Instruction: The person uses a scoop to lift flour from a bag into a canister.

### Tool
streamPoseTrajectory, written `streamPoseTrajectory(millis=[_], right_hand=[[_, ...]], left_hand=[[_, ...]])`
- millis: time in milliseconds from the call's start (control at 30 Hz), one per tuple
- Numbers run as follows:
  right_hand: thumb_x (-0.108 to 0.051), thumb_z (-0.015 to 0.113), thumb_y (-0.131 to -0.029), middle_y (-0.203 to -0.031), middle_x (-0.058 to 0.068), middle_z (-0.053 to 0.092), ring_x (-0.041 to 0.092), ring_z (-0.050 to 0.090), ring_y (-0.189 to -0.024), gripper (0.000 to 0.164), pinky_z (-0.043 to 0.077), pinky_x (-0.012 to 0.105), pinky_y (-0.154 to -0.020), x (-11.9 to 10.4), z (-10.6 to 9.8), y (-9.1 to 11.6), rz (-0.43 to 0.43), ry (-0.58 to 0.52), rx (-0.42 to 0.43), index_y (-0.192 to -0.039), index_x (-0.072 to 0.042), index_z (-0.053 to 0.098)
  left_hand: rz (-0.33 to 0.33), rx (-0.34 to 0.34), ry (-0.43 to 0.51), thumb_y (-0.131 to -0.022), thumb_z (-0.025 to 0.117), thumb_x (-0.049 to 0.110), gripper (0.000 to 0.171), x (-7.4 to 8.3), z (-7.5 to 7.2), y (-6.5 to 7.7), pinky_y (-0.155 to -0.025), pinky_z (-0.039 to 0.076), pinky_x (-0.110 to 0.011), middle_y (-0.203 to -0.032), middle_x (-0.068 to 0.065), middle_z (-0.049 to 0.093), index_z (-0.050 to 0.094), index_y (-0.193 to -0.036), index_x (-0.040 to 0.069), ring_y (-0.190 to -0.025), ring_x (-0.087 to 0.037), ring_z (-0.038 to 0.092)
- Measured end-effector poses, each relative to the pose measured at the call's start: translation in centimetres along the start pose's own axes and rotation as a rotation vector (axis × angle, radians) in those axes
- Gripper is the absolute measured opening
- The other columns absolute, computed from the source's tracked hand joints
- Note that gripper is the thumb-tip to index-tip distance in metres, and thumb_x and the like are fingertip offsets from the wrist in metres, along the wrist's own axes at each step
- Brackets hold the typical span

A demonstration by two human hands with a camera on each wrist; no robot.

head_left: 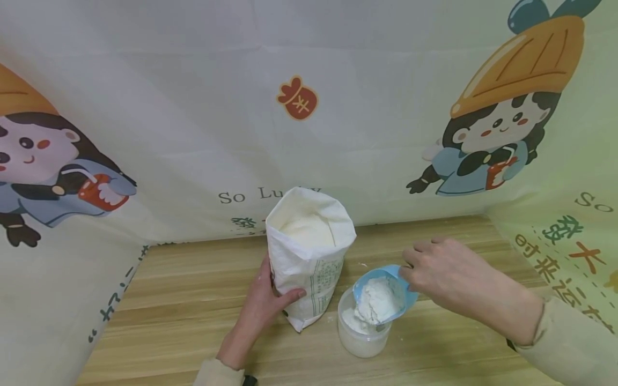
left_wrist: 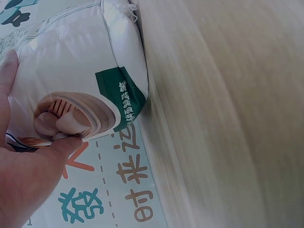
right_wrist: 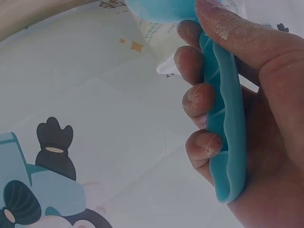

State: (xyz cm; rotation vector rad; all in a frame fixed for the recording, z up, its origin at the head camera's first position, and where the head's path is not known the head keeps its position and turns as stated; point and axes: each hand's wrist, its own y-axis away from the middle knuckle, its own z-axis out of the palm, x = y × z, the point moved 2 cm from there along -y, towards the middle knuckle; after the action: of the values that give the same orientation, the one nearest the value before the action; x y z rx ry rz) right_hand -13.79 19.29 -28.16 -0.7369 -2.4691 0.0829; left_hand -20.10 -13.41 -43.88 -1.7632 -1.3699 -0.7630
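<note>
Your bag (head_left: 311, 279) stands left of and slightly behind the tub (head_left: 363, 343) (both on the table (head_left: 169, 321)). Your scoop (head_left: 409, 301), powder (head_left: 379, 297) in it, is over the tub's mouth.

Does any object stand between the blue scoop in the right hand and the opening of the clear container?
Nothing visible stands in the way. The right hand holds the blue scoop, loaded with white powder, over the clear container. The white bag is off to the left.
</note>
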Motion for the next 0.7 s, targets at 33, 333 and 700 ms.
streamPoseTrajectory(millis=[33,333,700], right_hand=[[-0.026,0.094,-0.071,-0.07,-0.003,0.055,0.014,0.053,-0.06,0.027,0.037,0.024,-0.048,0.0,0.01,0.0,-0.001,0.001,0.002,-0.075,-0.017,0.069],[-0.013,0.093,-0.07,-0.069,-0.003,0.052,0.014,0.05,-0.059,0.028,0.035,0.024,-0.048,-0.11,-0.07,-0.09,-0.003,0.01,0.015,-0.072,-0.017,0.066],[-0.006,0.093,-0.068,-0.068,-0.003,0.053,0.015,0.05,-0.059,0.03,0.037,0.025,-0.048,-0.21,-0.03,-0.17,-0.002,0.02,0.017,-0.072,-0.016,0.066]], left_hand=[[-0.001,0.0,0.001,-0.078,0.093,0.026,0.113,0.0,-0.01,0.01,-0.113,0.04,-0.06,-0.148,-0.024,0.051,0.02,-0.162,0.007,-0.135,-0.043,0.05],[-0.018,-0.001,0.011,-0.079,0.093,0.025,0.111,0.01,-0.06,0.09,-0.113,0.04,-0.06,-0.147,-0.025,0.051,0.021,-0.162,0.006,-0.135,-0.043,0.05],[-0.023,-0.003,-0.001,-0.079,0.092,0.026,0.11,0.06,0.0,0.09,-0.113,0.04,-0.061,-0.147,-0.026,0.051,0.022,-0.161,0.004,-0.134,-0.044,0.05]])
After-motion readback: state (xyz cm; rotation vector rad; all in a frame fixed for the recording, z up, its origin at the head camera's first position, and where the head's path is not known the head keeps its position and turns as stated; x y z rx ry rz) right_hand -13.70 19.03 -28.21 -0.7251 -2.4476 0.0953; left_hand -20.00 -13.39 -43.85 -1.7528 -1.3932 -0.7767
